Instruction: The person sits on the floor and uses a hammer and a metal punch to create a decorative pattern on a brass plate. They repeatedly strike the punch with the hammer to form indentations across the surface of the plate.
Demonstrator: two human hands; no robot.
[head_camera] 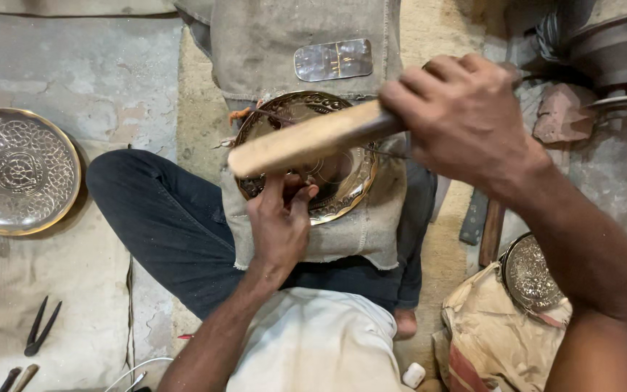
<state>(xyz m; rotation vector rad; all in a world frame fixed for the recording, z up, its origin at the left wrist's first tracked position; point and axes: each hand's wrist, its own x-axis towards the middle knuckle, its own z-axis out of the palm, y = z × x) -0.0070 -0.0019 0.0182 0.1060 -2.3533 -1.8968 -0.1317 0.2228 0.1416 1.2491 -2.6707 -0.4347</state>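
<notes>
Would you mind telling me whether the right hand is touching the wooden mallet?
Touching. The head view shows the right hand with its fingers wrapped around one end of the wooden mallet, which is raised over the engraved brass plate on the lap.

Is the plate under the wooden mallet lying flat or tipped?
Roughly flat: the plate lies face-up on cloth over the lap.

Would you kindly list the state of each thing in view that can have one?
Right hand: closed around the wooden mallet, raised over the plate.
Left hand: fingers pinched on a small tool I cannot make out, against the engraved brass plate.
Engraved brass plate: flat on grey cloth across the lap.
Hammered silver plate: lying untouched on the floor.
Black pliers: lying open.
</notes>
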